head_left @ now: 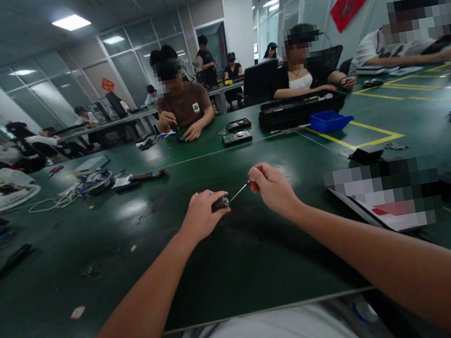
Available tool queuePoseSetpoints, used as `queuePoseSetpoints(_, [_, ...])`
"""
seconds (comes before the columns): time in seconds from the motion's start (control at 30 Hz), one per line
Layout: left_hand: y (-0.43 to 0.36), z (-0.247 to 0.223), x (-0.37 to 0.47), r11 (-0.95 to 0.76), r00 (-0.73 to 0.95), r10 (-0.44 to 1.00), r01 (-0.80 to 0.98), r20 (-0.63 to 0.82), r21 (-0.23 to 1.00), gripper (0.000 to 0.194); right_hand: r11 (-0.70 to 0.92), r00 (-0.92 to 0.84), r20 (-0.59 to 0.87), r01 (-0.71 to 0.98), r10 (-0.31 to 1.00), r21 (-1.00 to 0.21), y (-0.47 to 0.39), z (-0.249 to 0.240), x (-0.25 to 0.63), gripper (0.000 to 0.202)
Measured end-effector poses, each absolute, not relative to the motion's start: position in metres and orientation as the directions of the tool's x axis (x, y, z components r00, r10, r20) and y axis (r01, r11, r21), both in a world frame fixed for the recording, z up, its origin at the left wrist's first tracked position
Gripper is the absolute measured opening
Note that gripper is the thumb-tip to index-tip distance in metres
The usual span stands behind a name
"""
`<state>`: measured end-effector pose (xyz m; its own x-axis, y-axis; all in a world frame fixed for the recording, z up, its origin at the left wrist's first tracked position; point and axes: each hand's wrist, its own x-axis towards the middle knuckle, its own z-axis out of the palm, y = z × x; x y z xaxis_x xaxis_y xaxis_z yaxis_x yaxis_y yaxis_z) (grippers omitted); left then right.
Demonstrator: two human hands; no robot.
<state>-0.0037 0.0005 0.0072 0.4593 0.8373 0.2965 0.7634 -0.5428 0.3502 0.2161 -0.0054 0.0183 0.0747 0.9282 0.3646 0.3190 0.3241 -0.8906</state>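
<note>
My left hand (pixel 203 214) is closed around a small dark cylindrical part (pixel 220 203), whose lighter grey end faces right. Between the fingers of my right hand (pixel 272 189) is the reddish handle of a thin screwdriver (pixel 238 192). Its metal shaft slants down to the left, and the tip is at the end face of the cylindrical part. Whether the tip sits in a screw there is too small to tell. Both hands are just above the green tabletop (pixel 242 270).
Ahead lie two opened hard drives (pixel 237 137) and a blue tray (pixel 330 121). A white-edged flat object (pixel 370 205), partly blurred, lies right. At left are cables (pixel 93 183), another screwdriver (pixel 8 266) and a dark-handled tool (pixel 146 176). A co-worker (pixel 184 104) sits opposite, others around.
</note>
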Motion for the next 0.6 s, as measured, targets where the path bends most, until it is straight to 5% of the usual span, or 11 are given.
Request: queuePoseSetpoints(0.6, [0.0008,0.0051,-0.001,-0.546,0.484,0.837,0.745,0.253,0.383,0.042,0.424,0.032,0.501,0.487,0.865,-0.763,-0.015,0.0261,0.2158,0.023])
